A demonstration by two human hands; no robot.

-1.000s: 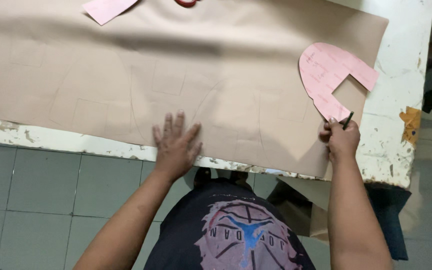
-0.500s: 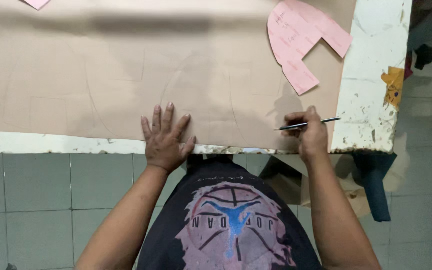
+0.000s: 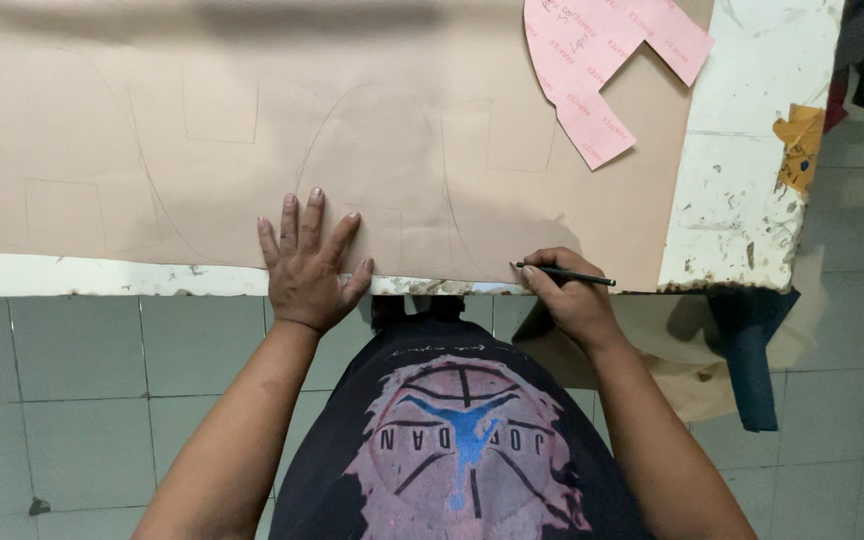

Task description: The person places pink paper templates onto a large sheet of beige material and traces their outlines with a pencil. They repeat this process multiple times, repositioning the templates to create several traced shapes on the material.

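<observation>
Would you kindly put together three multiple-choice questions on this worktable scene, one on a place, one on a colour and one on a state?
1. Where does the pink paper pattern lie?
A. Top right of the tan sheet
B. Under the left hand
C. On the tiled floor

2. What colour is the large sheet spread over the table?
A. Bright blue
B. Tan
C. Black

3. How is the left hand placed?
A. Closed in a fist in the air
B. Gripping scissors
C. Pressed flat, fingers spread, on the sheet's near edge

Answers:
1. A, as the pink piece sits on the sheet near the table's right end, far from both hands.
2. B, as the sheet is a pale brown with faint traced outlines.
3. C, as the palm lies flat, while the right hand holds a thin dark pencil.
</observation>
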